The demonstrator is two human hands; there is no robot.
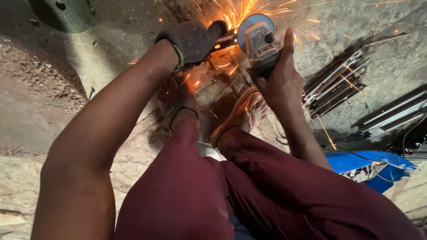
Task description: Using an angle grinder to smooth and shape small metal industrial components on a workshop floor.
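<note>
My left hand (192,41) wears a dark knit glove and grips the end of a dark metal bar (226,41) lying on the floor ahead of my feet. My right hand (281,78) is bare and closed around the body of a grey and orange angle grinder (260,42) with a blue guard. The grinder meets the bar just right of the gloved hand, and orange sparks (235,11) fly up and outward from that spot. My sandalled feet (240,113) rest right below the bar, and my maroon trousers fill the lower view.
A stack of cut metal strips (336,84) lies on the concrete to the right, with longer bars (396,113) beyond. A blue sheet (369,162) lies at the lower right with a cable across it. A green mesh object (64,14) sits top left.
</note>
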